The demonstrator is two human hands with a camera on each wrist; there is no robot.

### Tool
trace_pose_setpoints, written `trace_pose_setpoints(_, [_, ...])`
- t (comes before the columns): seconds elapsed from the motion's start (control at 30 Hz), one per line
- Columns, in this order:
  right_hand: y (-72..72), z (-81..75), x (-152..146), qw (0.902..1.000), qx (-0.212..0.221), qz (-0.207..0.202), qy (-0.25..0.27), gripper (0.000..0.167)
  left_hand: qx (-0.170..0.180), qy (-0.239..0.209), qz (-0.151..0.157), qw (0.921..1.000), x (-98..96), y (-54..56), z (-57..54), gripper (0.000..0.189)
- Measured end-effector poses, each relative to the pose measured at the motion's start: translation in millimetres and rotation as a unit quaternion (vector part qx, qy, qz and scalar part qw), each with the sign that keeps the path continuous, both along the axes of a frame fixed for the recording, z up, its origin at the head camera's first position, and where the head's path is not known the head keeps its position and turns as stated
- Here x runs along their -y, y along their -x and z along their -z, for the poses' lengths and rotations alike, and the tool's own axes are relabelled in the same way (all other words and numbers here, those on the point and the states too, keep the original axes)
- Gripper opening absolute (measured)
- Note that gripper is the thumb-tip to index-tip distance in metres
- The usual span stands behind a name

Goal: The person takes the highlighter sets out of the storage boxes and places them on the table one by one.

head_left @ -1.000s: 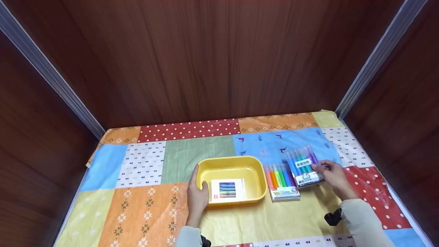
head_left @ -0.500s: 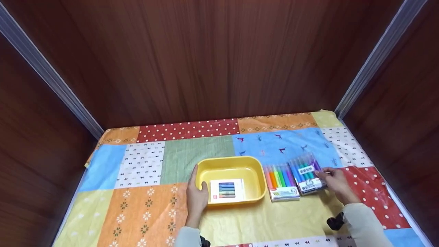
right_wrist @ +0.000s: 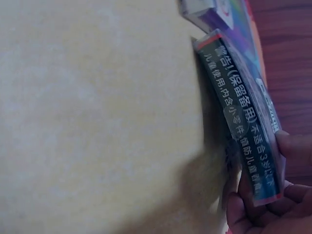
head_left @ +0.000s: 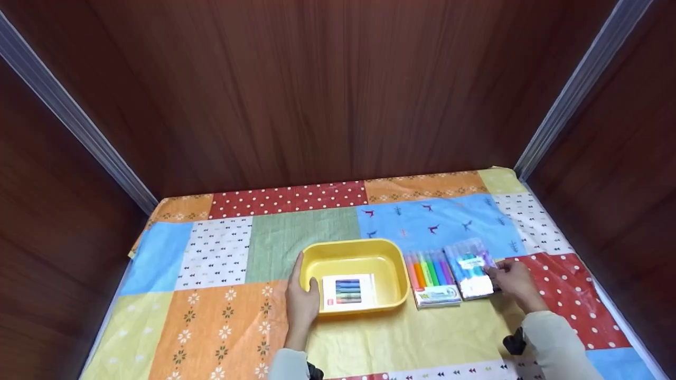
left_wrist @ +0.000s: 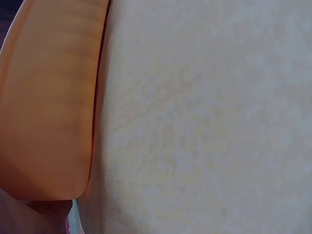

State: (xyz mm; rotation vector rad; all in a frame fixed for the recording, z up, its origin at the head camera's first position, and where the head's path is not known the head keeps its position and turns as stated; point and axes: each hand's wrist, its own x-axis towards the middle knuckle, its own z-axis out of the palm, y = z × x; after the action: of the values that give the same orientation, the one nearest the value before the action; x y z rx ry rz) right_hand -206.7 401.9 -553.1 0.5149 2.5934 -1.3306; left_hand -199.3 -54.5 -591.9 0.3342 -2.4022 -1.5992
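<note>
A shallow yellow plastic tub stands on the patchwork cloth. My left hand grips its left end, thumb over the rim and fingers along the outside. Inside the tub lies a white pack with coloured pens pictured on it. At the right, my right hand pinches the right side of a clear pack of marker pens, blue to purple. In the right wrist view the dark printed end of that marker pack faces the camera, its near corner between thumb and fingers.
A second pack of pens, orange to purple, lies between the tub and the held pack. Patchwork cloth covers the table. Dark wood panels enclose the back and both sides.
My right hand has lowered the marker pack toward the cloth, beside the other pen pack, and turned it slightly. The left hand keeps its grip on the tub.
</note>
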Motion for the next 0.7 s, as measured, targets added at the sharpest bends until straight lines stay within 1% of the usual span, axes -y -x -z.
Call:
trace_pose_setpoints(0.17, [-2.5, -1.2, 0.5, 0.9976, -0.007, -0.015, -0.067, 0.040, 0.001, 0.000, 0.007, 1.0000, 0.0, 1.1, -0.3, 0.070])
trace_pose_setpoints(0.27, [-2.5, -2.8, 1.1, 0.9942, -0.011, -0.024, -0.104, 0.040, -0.002, 0.003, 0.005, 1.0000, 0.0, 1.1, -0.1, 0.070])
trace_pose_setpoints(0.37, [-2.9, -5.0, 1.4, 0.9940, 0.001, -0.024, -0.107, 0.040, -0.004, 0.002, 0.002, 1.0000, 0.2, 0.4, 0.3, 0.069])
trace_pose_setpoints(0.5, [-3.9, -6.0, 0.2, 0.9936, 0.003, -0.022, -0.111, 0.039, -0.002, -0.001, 0.000, 1.0000, -0.3, 0.0, 0.1, 0.069])
trace_pose_setpoints(0.7, [-4.1, -7.7, 0.3, 0.9921, -0.010, -0.019, -0.124, 0.036, 0.005, 0.003, 0.000, 1.0000, 0.2, 0.6, -0.4, 0.071])
